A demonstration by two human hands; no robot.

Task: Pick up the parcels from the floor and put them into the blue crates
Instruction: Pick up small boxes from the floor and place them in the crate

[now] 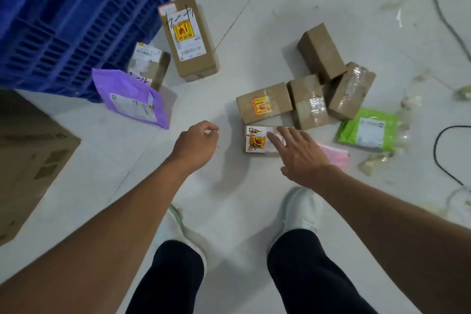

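A blue crate fills the upper left. Parcels lie on the white floor: a tall brown box, a small box and a purple mailer beside the crate. To the right sits a cluster of several brown boxes, one bearing a yellow sticker, plus a green mailer and a pink mailer. My right hand hovers open over a small white-labelled parcel, fingers spread above its right side. My left hand hangs loosely curled, empty, left of that parcel.
A large brown carton stands at the left edge. Black cables run along the right side and top. Scraps of clear tape litter the floor at the right. My feet in white shoes stand below the parcels.
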